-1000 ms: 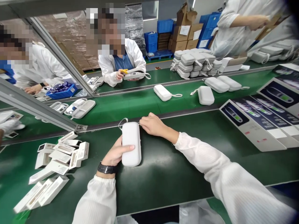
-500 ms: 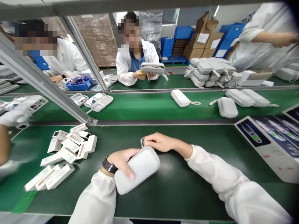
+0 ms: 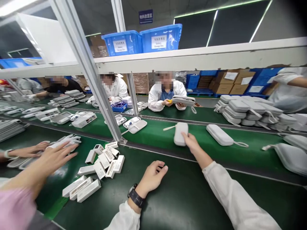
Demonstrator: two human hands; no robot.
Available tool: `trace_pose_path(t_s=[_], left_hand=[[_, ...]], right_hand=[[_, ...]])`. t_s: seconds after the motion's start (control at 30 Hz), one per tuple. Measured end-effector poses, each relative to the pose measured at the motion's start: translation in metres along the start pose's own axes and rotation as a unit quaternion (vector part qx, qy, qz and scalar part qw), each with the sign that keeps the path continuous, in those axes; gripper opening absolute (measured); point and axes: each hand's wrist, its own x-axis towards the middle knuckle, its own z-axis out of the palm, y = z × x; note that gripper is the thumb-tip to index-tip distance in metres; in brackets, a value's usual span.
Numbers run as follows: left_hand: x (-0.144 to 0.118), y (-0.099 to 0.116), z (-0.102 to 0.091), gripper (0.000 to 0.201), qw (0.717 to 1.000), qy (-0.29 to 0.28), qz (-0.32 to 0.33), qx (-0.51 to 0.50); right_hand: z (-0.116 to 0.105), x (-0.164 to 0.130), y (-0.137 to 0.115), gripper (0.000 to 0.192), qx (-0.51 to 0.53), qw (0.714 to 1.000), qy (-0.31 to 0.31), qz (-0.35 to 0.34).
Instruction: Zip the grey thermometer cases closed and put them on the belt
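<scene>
A closed white case (image 3: 180,134) is being set on the green belt (image 3: 153,134) beyond the worktop (image 3: 182,191), the right hand (image 3: 190,142) stretched out with its fingertips on the case's near end. The left hand (image 3: 153,175) is being rested empty and loosely curled on the worktop. The zipping appears done and the hand-off nearly so; only the release is left. The case is lying flat, its strap (image 3: 169,127) trailing left.

- Two own hands: left hand (image 3: 151,176), right hand (image 3: 190,142).
- One case (image 3: 180,133) under the right hand; one closed case (image 3: 219,134) just right of it.
- Two blue bins (image 3: 144,41) above the hands.
- Two co-worker hands (image 3: 51,155) far left.
</scene>
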Motion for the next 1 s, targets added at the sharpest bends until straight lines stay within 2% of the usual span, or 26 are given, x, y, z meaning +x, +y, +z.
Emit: trace_pose_path(t_s=[0.1,0.17,0.2,0.23,0.3,0.37,0.47,0.57,0.63,0.73,0.8,0.9,1.0], left_hand=[[0.0,-0.001,0.0,0.041,1.0,0.0,0.01,0.012],[0.002,-0.002,0.0,0.038,1.0,0.009,0.011,0.011],[0.003,-0.002,0.0,0.036,1.0,0.017,0.011,0.007],[0.005,-0.002,0.0,0.034,1.0,0.028,0.01,0.003],[0.007,-0.002,-0.002,0.031,0.998,0.058,0.009,-0.004],[0.011,-0.002,-0.005,0.03,0.996,0.086,0.003,-0.011],[0.016,-0.007,-0.011,0.027,0.993,0.119,-0.008,-0.02],[0.022,-0.014,-0.019,0.022,0.99,0.139,-0.015,-0.027],[0.024,-0.019,-0.025,0.019,0.987,0.159,-0.014,-0.03],[0.025,-0.03,-0.031,0.024,0.978,0.198,-0.016,-0.059],[0.027,-0.037,-0.033,0.041,0.966,0.236,-0.023,-0.107],[0.035,-0.045,-0.033,0.075,0.933,0.298,-0.02,-0.202],[0.04,-0.039,-0.03,0.082,0.913,0.294,0.042,-0.281]], right_hand=[[-0.005,0.024,-0.003,0.064,-0.073,0.991,0.111,-0.002],[0.009,0.019,-0.006,0.066,-0.163,0.968,0.165,-0.091],[0.021,0.013,-0.011,0.062,-0.213,0.95,0.162,-0.162],[0.037,0.006,-0.017,0.058,-0.256,0.928,0.134,-0.235],[0.077,-0.004,-0.037,0.051,-0.302,0.892,-0.005,-0.338],[0.121,-0.008,-0.061,0.054,-0.331,0.863,-0.141,-0.354],[0.176,-0.003,-0.09,0.06,-0.343,0.852,-0.196,-0.344],[0.203,0.004,-0.106,0.036,-0.343,0.852,-0.198,-0.343],[0.204,0.002,-0.112,0.022,-0.334,0.85,-0.193,-0.36],[0.186,-0.012,-0.118,0.021,-0.31,0.844,-0.176,-0.4],[0.164,-0.029,-0.121,0.023,-0.29,0.842,-0.161,-0.425],[0.126,-0.065,-0.121,0.023,-0.223,0.854,-0.144,-0.447],[0.088,-0.108,-0.118,0.018,-0.15,0.852,-0.188,-0.465]])
